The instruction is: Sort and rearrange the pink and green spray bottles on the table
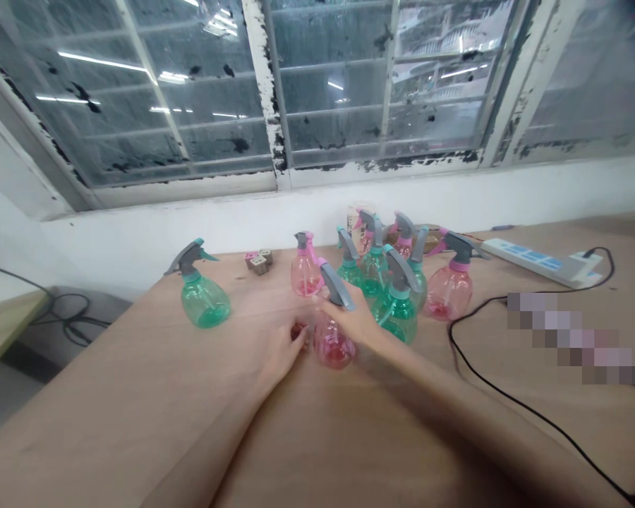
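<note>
A pink spray bottle (334, 343) with a grey trigger head stands on the wooden table (137, 395) in front of me. My right hand (357, 317) is wrapped round its neck, just under the trigger. My left hand (281, 346) rests against the bottle's left side near its base, fingers curled towards it. Right behind stands a cluster of several green and pink spray bottles (396, 296). One green spray bottle (204, 296) stands alone at the left.
A white power strip (540, 259) lies at the back right, with a black cable (487, 384) looping across the table's right side. Small blocks (258, 261) sit near the wall. A window runs above. The table's left edge drops to a floor with cables.
</note>
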{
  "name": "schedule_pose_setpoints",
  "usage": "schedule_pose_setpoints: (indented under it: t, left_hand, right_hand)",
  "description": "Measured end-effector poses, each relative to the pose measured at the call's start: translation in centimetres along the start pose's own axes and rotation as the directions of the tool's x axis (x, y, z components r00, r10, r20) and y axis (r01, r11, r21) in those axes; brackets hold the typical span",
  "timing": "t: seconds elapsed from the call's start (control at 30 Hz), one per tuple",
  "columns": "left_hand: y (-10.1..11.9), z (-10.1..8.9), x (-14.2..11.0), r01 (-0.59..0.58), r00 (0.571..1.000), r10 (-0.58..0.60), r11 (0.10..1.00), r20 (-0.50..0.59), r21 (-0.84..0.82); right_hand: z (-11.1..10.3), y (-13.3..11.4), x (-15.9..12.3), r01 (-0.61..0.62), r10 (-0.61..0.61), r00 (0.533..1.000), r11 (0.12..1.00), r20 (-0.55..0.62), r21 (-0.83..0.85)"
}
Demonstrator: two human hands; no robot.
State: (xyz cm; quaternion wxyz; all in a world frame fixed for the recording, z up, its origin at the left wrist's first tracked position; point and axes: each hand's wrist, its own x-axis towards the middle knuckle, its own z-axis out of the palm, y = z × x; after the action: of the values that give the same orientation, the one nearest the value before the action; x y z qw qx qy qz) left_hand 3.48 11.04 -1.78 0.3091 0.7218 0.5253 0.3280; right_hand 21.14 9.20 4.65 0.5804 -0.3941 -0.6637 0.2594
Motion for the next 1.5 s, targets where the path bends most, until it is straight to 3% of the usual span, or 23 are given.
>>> schedule_pose_setpoints:
  t: [0.4, 0.77, 0.97, 1.23, 1.5]
  left_hand:
    - [1.5, -0.5, -0.6, 0.017, 1.000, -0.018, 0.997, 0.012, 0.079]
    - [0.8, -0.4, -0.2, 0.001, 1.000, -0.003, 0.994, 0.022, 0.106]
    - [1.1, -0.5, -0.4, -0.008, 1.000, 0.004, 0.991, 0.026, 0.134]
    - [0.8, -0.3, -0.3, -0.036, 0.999, 0.030, 0.987, 0.036, 0.156]
    - [0.1, -0.1, -0.1, -0.039, 0.999, 0.037, 0.993, 0.019, 0.112]
  right_hand:
    - [-0.5, -0.5, 0.3, 0.063, -0.063, 0.997, 0.998, 0.033, 0.001]
    - [0.1, -0.3, -0.1, 0.029, -0.030, 0.999, 0.999, -0.025, -0.025]
    - [0.0, -0.4, 0.0, 0.151, -0.158, 0.984, 0.985, -0.082, -0.077]
    - [0.1, -0.5, -0.2, 0.048, -0.049, 0.997, 0.999, -0.055, -0.014]
    - [0.0, -0.3, 0.1, 0.061, -0.061, 0.997, 0.998, -0.037, 0.008]
